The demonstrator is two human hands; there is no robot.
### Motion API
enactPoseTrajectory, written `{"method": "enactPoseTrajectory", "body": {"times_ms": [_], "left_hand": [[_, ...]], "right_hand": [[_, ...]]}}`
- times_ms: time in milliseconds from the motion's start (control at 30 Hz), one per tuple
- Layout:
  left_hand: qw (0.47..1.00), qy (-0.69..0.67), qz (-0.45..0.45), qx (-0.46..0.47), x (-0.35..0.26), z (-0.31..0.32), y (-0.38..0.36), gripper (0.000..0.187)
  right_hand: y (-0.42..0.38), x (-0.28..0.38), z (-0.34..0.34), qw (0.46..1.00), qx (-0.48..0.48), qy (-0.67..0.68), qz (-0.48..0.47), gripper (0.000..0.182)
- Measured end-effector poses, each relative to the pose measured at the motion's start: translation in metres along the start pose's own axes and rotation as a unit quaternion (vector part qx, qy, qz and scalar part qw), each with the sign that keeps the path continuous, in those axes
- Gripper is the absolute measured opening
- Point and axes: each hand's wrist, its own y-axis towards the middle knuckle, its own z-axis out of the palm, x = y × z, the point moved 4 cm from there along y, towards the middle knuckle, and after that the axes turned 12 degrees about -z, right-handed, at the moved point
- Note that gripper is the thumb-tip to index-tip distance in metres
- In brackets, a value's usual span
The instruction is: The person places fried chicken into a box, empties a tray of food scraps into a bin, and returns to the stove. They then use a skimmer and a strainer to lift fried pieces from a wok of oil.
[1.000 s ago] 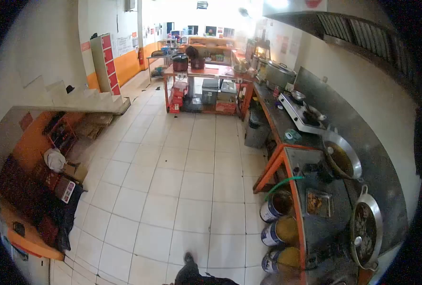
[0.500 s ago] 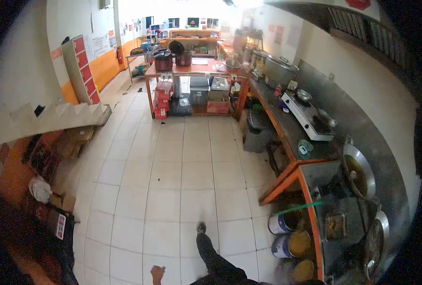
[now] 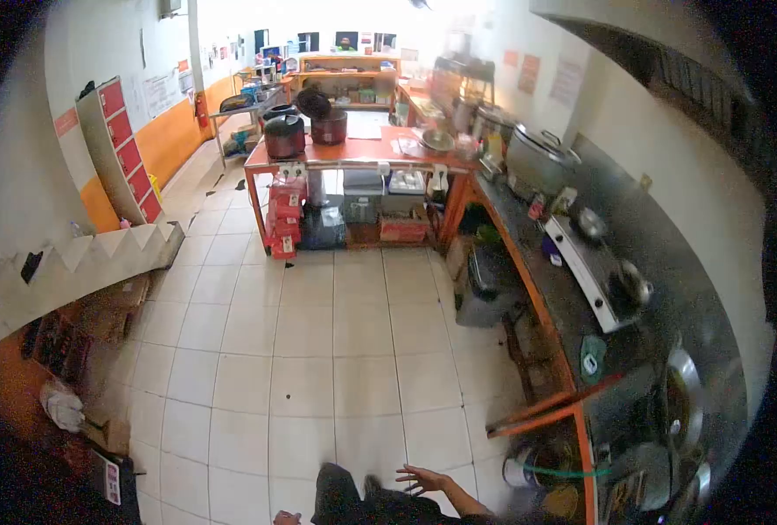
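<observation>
My right hand (image 3: 423,479) hangs over the tiled floor at the bottom of the view, its fingers spread and nothing in them. Only the top of my left hand (image 3: 288,518) shows at the lower edge; its fingers look curled, and no object is visible in it. A dark-trousered knee (image 3: 336,490) is between the two hands. Both hands are apart from the furniture. Closest to the right hand is a tin (image 3: 528,466) with a blue and white label, under the counter edge.
An orange-topped table (image 3: 397,150) with dark pots (image 3: 284,137) stands ahead. On the right, the counter (image 3: 541,254) carries a gas stove (image 3: 585,271), a large pot (image 3: 537,162) and woks (image 3: 684,394). A grey bin (image 3: 484,289) stands below it. Stairs (image 3: 82,254) rise at left.
I have moved forward, so the table and counter appear nearer. My right hand has come into view with fingers spread. The left hand has sunk lower, and the other leg is now forward.
</observation>
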Motion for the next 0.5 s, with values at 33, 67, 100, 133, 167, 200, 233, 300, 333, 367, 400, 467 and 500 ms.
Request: {"method": "enactPoseTrajectory", "body": {"times_ms": [33,67,100,133,167,200,233,300,333,367,400,467,500], "left_hand": [[1.000,0.007,0.000,0.010,-0.019,-0.006,0.030,0.051],[1.000,0.017,-0.016,0.015,-0.034,-0.008,0.064,0.051],[0.999,0.026,-0.035,0.020,-0.039,-0.002,0.097,0.050],[0.998,0.037,-0.054,0.026,-0.046,0.005,0.134,0.050],[0.998,0.035,-0.037,0.029,-0.065,0.005,0.167,0.049],[0.998,0.039,-0.020,0.037,-0.083,0.000,0.195,0.049],[0.998,0.048,-0.004,0.047,-0.098,-0.006,0.222,0.049],[0.987,0.147,0.054,0.042,-0.151,-0.019,0.294,0.042],[0.976,0.208,0.064,0.017,-0.169,-0.017,0.325,0.046],[0.965,0.216,0.143,0.049,-0.176,0.001,0.375,0.053],[0.962,0.211,0.171,0.030,-0.220,-0.020,0.387,0.049],[0.989,-0.024,0.085,0.123,-0.309,-0.063,0.417,0.031],[0.979,-0.137,0.039,0.146,-0.369,-0.101,0.408,0.028]], "right_hand": [[0.022,0.011,-0.018,0.993,0.060,0.036,-0.097,0.070],[0.038,0.023,-0.031,0.994,0.028,0.037,-0.095,0.061],[0.037,0.051,-0.022,0.995,-0.002,0.039,-0.090,0.052],[0.035,0.073,-0.014,0.993,-0.094,0.001,-0.064,0.048],[0.019,0.110,0.014,0.982,-0.185,-0.031,-0.034,0.044],[0.027,0.123,0.015,0.976,-0.212,-0.042,-0.035,0.044],[0.040,0.133,0.009,0.973,-0.224,-0.043,-0.042,0.043],[0.057,0.159,0.009,0.968,-0.243,-0.032,-0.052,0.042],[0.063,0.170,0.012,0.965,-0.256,-0.028,-0.050,0.042],[0.069,0.182,0.016,0.962,-0.269,-0.024,-0.047,0.042],[0.076,0.193,0.018,0.959,-0.278,-0.021,-0.044,0.041],[0.091,0.214,0.023,0.956,-0.288,-0.018,-0.042,0.040],[0.099,0.225,0.022,0.956,-0.289,-0.017,-0.045,0.040]]}}
